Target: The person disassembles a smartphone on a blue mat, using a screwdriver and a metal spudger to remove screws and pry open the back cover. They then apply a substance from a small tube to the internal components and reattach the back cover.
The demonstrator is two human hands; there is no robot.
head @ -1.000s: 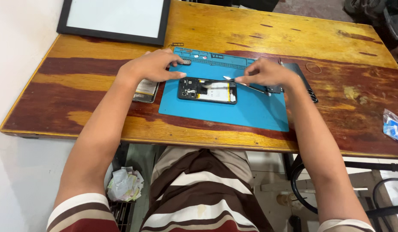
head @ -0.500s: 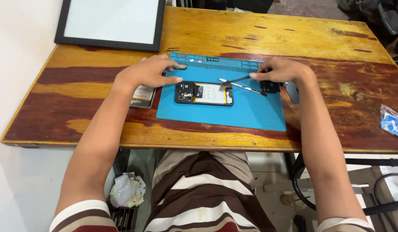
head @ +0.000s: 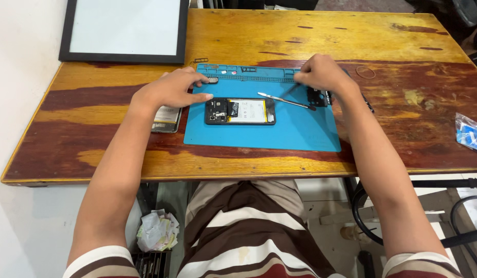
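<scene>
The opened phone [head: 240, 111] lay mid-mat [head: 310, 136], between both hands. The left hand [head: 171, 90] rested spread beside it; the right hand [head: 321, 73] pinched tweezers [head: 284, 101] toward the table's [head: 300, 31] far edge.

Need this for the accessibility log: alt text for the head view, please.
A person's two hands work over an opened phone lying on a blue mat on a wooden table. The right hand holds tweezers beside a small black part; the left hand rests at the mat's left edge.
</scene>
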